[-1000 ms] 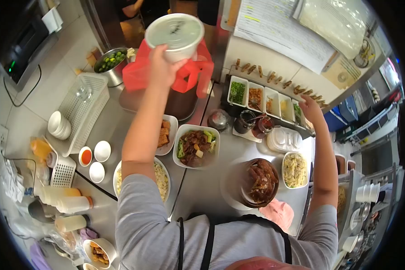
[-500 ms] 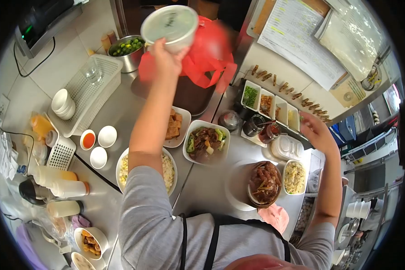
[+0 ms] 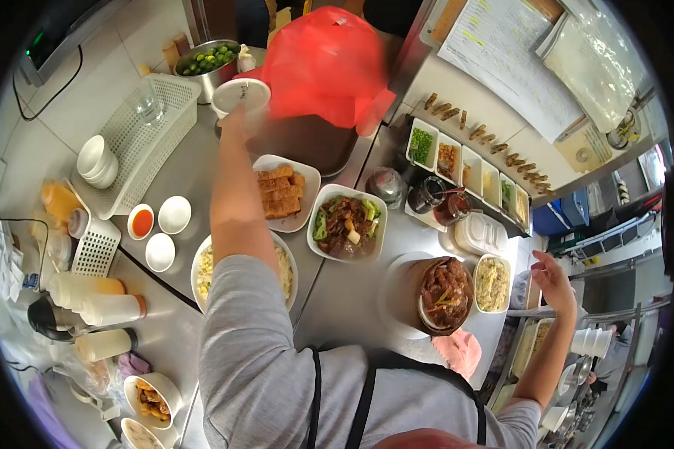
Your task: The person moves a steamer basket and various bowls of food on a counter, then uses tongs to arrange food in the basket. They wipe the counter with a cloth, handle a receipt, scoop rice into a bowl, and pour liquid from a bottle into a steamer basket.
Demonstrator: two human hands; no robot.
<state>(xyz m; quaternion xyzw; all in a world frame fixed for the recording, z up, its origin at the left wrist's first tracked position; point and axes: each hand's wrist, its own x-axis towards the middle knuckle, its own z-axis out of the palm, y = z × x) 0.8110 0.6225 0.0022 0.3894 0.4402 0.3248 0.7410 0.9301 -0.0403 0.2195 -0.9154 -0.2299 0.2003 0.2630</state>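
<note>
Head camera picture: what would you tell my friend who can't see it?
A person's left hand holds a lidded white tub near a red plastic bag, while the right hand is raised and empty. Meat with greens, golden-brown pieces and small white bowls sit on a metal counter.

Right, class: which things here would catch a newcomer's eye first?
Probably the big, bright red plastic bag at the top middle, by the far end of the dark brown tray. Next, the round white lidded tub in the left hand, just left of the bag. Then perhaps the square white bowl of dark meat and green broccoli, near the centre.
</note>
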